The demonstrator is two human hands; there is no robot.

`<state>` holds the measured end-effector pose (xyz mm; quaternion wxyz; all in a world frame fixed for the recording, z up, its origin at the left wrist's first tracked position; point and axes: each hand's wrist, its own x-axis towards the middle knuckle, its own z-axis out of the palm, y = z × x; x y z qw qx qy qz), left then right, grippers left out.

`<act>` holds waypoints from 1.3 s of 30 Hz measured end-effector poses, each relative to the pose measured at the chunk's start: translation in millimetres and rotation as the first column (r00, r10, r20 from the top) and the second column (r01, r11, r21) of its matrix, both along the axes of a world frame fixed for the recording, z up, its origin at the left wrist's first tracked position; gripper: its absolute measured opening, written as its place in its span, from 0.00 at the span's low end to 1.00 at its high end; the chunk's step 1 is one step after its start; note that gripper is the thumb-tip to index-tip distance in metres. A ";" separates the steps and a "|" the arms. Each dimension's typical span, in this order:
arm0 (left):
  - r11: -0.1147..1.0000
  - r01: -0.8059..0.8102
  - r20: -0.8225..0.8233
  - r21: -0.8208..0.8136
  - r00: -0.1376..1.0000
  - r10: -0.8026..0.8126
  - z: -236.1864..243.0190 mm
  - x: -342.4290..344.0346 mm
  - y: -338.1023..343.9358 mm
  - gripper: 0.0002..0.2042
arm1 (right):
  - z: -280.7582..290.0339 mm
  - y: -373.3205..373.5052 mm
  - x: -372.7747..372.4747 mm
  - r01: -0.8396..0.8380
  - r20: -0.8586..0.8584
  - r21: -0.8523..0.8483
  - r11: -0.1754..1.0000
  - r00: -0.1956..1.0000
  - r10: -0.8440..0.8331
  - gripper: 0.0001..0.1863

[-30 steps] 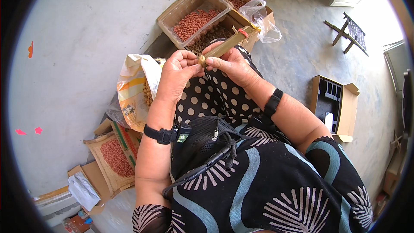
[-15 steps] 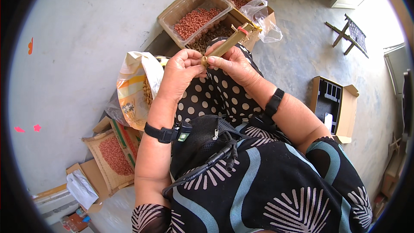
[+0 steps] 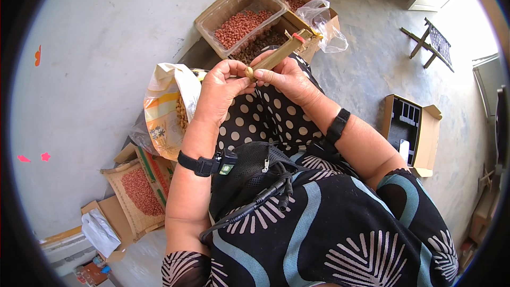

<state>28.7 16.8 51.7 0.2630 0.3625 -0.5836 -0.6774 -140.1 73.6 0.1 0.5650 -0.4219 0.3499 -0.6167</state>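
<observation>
Between the fingertips of my left hand (image 3: pixel 219 91) is a peanut in its shell (image 3: pixel 249 73), pinched above my lap. My right hand (image 3: pixel 291 81) is closed round a folded bamboo clip (image 3: pixel 283 55), bound near its far end with a red tie. The near end of the clip meets the peanut, and my right thumb presses beside it. Part of the peanut is hidden by fingers. Just beyond my hands stands a clear plastic tub (image 3: pixel 204 27) of reddish shelled peanuts. Left of my left forearm, an open plastic bag (image 3: pixel 161 119) holds unshelled peanuts.
Behind the tub is a cardboard box (image 3: pixel 333 24) with more kernels and a clear bag. A woven sack (image 3: pixel 125 186) with reddish kernels lies lower left. To the right are a folding stool (image 3: pixel 433 42) and an open carton (image 3: pixel 430 138) with a black insert. A wall runs along the left.
The peanut has turned slightly between my fingers and shows more of its shell. The clip's near end has shifted a little. Both arms stay almost where they were.
</observation>
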 end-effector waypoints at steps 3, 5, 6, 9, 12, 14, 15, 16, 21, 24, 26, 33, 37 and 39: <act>1.000 0.013 -0.008 0.000 1.000 -0.013 -0.2 -0.4 0.0 0.08 | -3.1 -0.5 -1.0 -0.015 0.012 -0.002 1.000 1.000 0.015 0.16; 1.000 0.021 -0.019 0.004 1.000 -0.021 -0.3 0.1 -0.1 0.08 | -2.8 0.0 -0.4 -0.004 0.001 -0.005 1.000 1.000 0.004 0.16; 0.999 0.038 -0.026 0.006 0.999 -0.038 -0.5 0.1 -0.3 0.08 | -2.5 0.3 -0.3 0.008 -0.011 -0.009 1.000 1.000 -0.008 0.16; 0.998 0.056 -0.044 0.027 0.998 -0.055 -1.1 0.8 -1.0 0.07 | -1.0 0.8 -0.5 -0.001 -0.002 -0.007 1.000 1.000 0.001 0.16; 0.998 0.055 -0.046 0.038 0.998 -0.054 -2.5 -0.7 -1.2 0.06 | -3.4 0.2 -1.3 0.001 -0.012 -0.014 1.000 1.000 -0.001 0.15; 0.998 0.049 -0.035 0.029 0.998 -0.048 -3.7 -2.1 -1.2 0.06 | -3.7 0.2 -1.3 -0.001 -0.022 -0.016 1.000 1.000 0.001 0.15; 0.999 0.035 -0.041 0.030 0.999 -0.034 -4.1 -3.3 -1.7 0.06 | -3.8 0.2 -1.3 -0.003 -0.031 -0.020 1.000 1.000 0.002 0.15; 0.999 0.022 -0.047 0.032 0.999 -0.020 -4.5 -4.6 -2.0 0.05 | -3.8 0.0 -1.6 -0.003 -0.031 -0.019 1.000 1.000 0.002 0.15; 1.000 0.010 -0.033 0.012 0.999 -0.010 -4.7 -7.4 -1.8 0.04 | -4.5 -0.4 -1.7 0.028 -0.054 -0.021 0.999 0.998 -0.029 0.15; 1.000 0.014 -0.055 0.025 0.998 -0.013 -8.6 -5.9 -3.0 0.04 | -5.2 -0.5 -0.4 0.049 -0.064 -0.012 0.999 0.997 -0.049 0.15; 0.999 0.014 -0.077 0.042 0.997 -0.011 -11.2 -5.2 -3.5 0.04 | -3.0 0.3 -0.1 0.054 -0.069 -0.007 0.999 0.996 -0.054 0.15; 0.996 0.007 -0.150 0.086 0.989 0.006 -15.0 -4.9 -4.3 0.04 | -3.5 -0.7 0.3 0.080 -0.058 0.006 0.997 0.995 -0.079 0.14; 0.992 0.005 -0.173 0.125 0.985 0.017 -16.8 -4.3 -5.4 0.04 | -4.8 -2.4 1.8 0.089 -0.050 0.017 0.996 0.995 -0.088 0.14; 0.990 0.010 -0.188 0.142 0.982 0.017 -17.2 -5.2 -6.1 0.04 | -8.4 -3.5 1.7 0.128 -0.041 0.013 0.992 0.991 -0.128 0.14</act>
